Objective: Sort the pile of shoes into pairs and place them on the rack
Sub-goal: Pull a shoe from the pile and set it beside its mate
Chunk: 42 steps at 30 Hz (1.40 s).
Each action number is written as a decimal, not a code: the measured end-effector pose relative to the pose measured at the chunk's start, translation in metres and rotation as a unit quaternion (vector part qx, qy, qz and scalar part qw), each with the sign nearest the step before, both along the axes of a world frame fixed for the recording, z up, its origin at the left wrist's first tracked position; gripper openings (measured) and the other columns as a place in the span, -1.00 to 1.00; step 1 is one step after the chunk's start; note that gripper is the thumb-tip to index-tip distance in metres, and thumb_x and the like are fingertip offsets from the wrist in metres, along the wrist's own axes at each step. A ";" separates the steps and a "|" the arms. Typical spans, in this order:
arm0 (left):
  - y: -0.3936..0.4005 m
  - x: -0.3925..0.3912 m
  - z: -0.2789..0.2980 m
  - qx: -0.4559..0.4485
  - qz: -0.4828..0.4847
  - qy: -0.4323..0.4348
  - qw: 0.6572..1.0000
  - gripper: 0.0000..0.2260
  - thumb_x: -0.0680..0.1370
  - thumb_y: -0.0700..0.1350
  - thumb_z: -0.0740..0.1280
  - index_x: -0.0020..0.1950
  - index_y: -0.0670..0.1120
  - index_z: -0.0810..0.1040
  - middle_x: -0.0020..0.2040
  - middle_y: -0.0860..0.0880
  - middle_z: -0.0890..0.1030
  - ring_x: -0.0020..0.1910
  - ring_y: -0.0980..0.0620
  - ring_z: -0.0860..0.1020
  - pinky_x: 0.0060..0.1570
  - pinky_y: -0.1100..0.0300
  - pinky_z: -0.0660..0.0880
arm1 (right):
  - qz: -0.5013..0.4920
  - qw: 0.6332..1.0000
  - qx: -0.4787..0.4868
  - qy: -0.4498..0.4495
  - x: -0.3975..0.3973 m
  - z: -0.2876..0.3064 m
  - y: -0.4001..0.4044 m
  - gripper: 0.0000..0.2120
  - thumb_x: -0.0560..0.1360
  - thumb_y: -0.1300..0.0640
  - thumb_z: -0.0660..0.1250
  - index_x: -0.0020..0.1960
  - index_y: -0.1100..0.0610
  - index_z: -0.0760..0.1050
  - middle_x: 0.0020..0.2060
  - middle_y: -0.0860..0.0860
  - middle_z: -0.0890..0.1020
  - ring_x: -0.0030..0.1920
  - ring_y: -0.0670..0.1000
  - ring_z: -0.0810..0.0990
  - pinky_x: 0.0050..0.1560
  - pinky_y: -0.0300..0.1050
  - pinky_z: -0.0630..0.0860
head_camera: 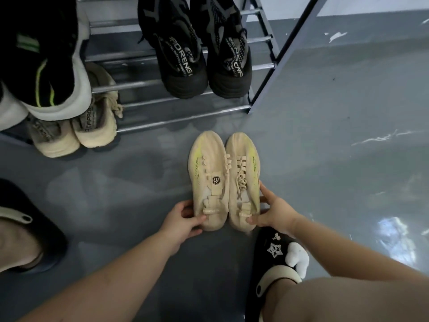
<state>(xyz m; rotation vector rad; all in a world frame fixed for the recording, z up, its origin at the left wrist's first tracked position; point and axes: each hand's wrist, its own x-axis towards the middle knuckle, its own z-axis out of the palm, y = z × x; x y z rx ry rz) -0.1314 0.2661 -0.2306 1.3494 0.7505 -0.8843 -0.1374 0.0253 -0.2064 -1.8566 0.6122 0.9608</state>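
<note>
On the grey floor (325, 159), the left hand (183, 219) gripped one cream lace-up fabric sneaker (206, 173); the right hand (271, 210) gripped its twin (243, 159), touching alongside.

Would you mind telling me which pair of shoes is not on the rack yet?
The cream pair on the floor, held at the heels by the left hand and right hand. The black pair and the beige pair already sit on the rack.

Head view, steeply downward, floor (325, 135) close
</note>
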 end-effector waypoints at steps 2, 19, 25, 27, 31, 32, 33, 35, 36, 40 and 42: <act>0.007 0.006 0.006 -0.016 0.014 -0.013 1.000 -0.53 0.47 -0.35 0.38 0.33 -0.12 0.36 0.02 0.00 0.55 0.03 -0.01 0.55 -0.15 0.16 0.57 | -0.004 1.000 0.009 -0.008 0.009 0.004 0.002 0.07 0.30 0.29 0.55 0.54 -0.18 -0.04 0.25 0.01 0.49 0.14 0.11 0.59 0.05 0.00 0.61; 0.024 0.142 0.028 0.003 0.009 -0.115 0.993 -0.49 0.46 -0.33 0.39 0.38 -0.20 0.34 -0.06 -0.01 0.57 -0.14 0.04 0.58 -0.14 0.21 0.55 | 0.036 0.995 0.017 -0.089 0.180 0.046 0.030 -0.10 0.34 0.40 0.48 0.54 0.03 0.14 0.35 0.05 0.44 0.23 0.15 0.53 0.13 0.11 0.57; 0.007 0.200 0.022 0.059 0.033 -0.150 0.986 -0.60 0.49 -0.29 0.37 0.32 -0.21 0.41 0.00 -0.06 0.56 -0.21 0.10 0.53 -0.11 0.23 0.54 | -0.058 0.983 -0.004 -0.173 0.222 0.034 0.028 -0.54 0.40 0.38 0.44 0.27 0.29 0.44 -0.01 0.02 0.60 0.00 0.06 0.56 -0.06 -0.12 0.60; 0.002 0.212 0.018 0.076 0.040 -0.161 0.983 -0.63 0.50 -0.29 0.36 0.30 -0.23 0.43 0.06 -0.08 0.53 -0.23 0.11 0.51 -0.16 0.27 0.54 | -0.069 0.977 -0.036 -0.200 0.226 0.026 0.029 -0.71 0.43 0.32 0.43 0.13 0.22 0.50 -0.21 -0.06 0.57 -0.17 -0.04 0.55 -0.15 -0.27 0.53; 0.002 0.211 0.002 0.173 -0.044 -0.223 0.958 -0.67 0.50 -0.10 0.39 0.23 -0.15 0.49 0.15 -0.08 0.60 -0.10 0.01 0.57 0.01 0.08 0.54 | -0.089 0.974 -0.026 -0.209 0.216 0.008 0.033 -0.70 0.41 0.17 0.48 0.11 0.15 0.52 -0.16 -0.04 0.59 -0.12 -0.05 0.54 -0.09 -0.20 0.47; 0.002 0.206 0.000 0.215 -0.091 -0.245 0.941 -0.64 0.49 -0.01 0.39 0.24 -0.11 0.50 0.15 -0.04 0.61 0.00 0.01 0.57 0.08 0.09 0.50 | -0.089 0.973 -0.020 -0.210 0.212 0.004 0.034 -0.61 0.39 0.15 0.50 0.18 0.16 0.51 -0.08 -0.01 0.60 -0.05 -0.03 0.55 -0.03 -0.16 0.46; 0.001 0.202 -0.003 0.248 -0.128 -0.260 0.924 -0.59 0.47 0.06 0.39 0.27 -0.07 0.49 0.16 0.01 0.60 0.09 0.01 0.56 0.13 0.12 0.46 | -0.079 0.974 -0.020 -0.214 0.210 0.002 0.035 -0.53 0.38 0.14 0.51 0.24 0.15 0.48 -0.02 -0.02 0.58 0.00 -0.03 0.53 -0.01 -0.16 0.44; -0.003 0.197 -0.009 0.275 -0.155 -0.272 0.909 -0.47 0.43 0.14 0.40 0.35 -0.01 0.43 0.24 0.01 0.57 0.22 -0.03 0.52 0.21 0.10 0.43 | -0.044 0.972 -0.039 -0.227 0.206 -0.003 0.038 -0.40 0.35 0.16 0.54 0.33 0.11 0.40 0.04 -0.07 0.54 0.04 -0.08 0.49 0.03 -0.20 0.40; -0.005 0.196 -0.011 0.285 -0.160 -0.274 0.905 -0.42 0.41 0.16 0.40 0.37 0.00 0.41 0.27 -0.01 0.55 0.26 -0.07 0.51 0.24 0.08 0.42 | -0.033 0.970 -0.053 -0.235 0.205 -0.006 0.038 -0.35 0.33 0.15 0.55 0.36 0.10 0.37 0.07 -0.08 0.54 0.06 -0.08 0.49 0.05 -0.20 0.40; -0.012 0.196 -0.012 0.345 -0.189 -0.265 0.880 -0.37 0.42 0.22 0.36 0.41 0.01 0.35 0.31 -0.04 0.52 0.31 -0.13 0.45 0.27 0.04 0.40 | -0.049 0.966 -0.064 -0.245 0.201 -0.018 0.038 -0.21 0.31 0.07 0.56 0.45 0.07 0.28 0.25 -0.02 0.55 0.25 0.00 0.52 0.23 -0.08 0.47; -0.012 0.197 -0.012 0.382 -0.208 -0.274 0.858 -0.40 0.44 0.24 0.32 0.42 0.03 0.34 0.29 -0.05 0.53 0.30 -0.14 0.44 0.25 0.05 0.37 | -0.054 0.968 -0.064 -0.237 0.200 -0.022 0.038 -0.18 0.32 0.04 0.55 0.48 0.07 0.25 0.29 -0.02 0.53 0.29 0.01 0.49 0.23 -0.12 0.44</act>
